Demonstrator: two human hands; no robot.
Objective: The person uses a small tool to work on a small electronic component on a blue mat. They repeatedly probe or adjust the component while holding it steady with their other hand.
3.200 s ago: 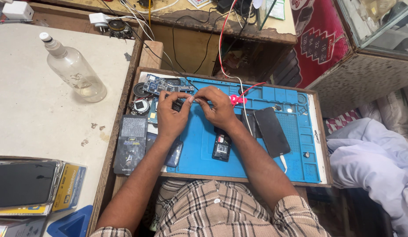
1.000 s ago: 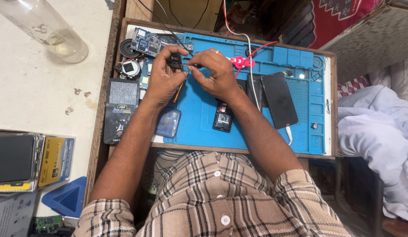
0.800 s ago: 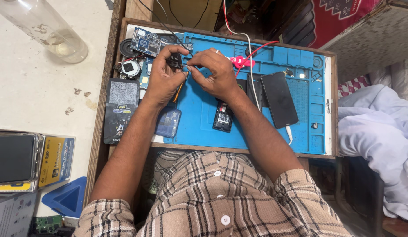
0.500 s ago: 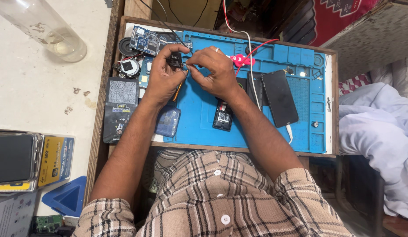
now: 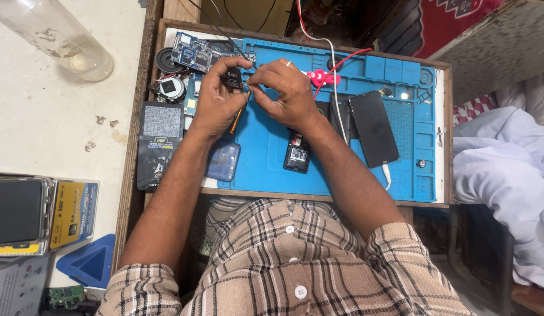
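A blue work mat (image 5: 266, 158) covers the surface in a wooden tray at upper centre of the frame, its lower middle bare. Near the mat's top edge the left hand (image 5: 216, 102) pinches a small black part (image 5: 231, 78) in a closed grip, and the right hand (image 5: 286, 90) closes its fingertips just beside it. A circuit board (image 5: 193, 52) crowds the upper left, a red clip (image 5: 320, 77) and dark phone (image 5: 373, 129) the right, and a small black handset (image 5: 296, 157) lies below.
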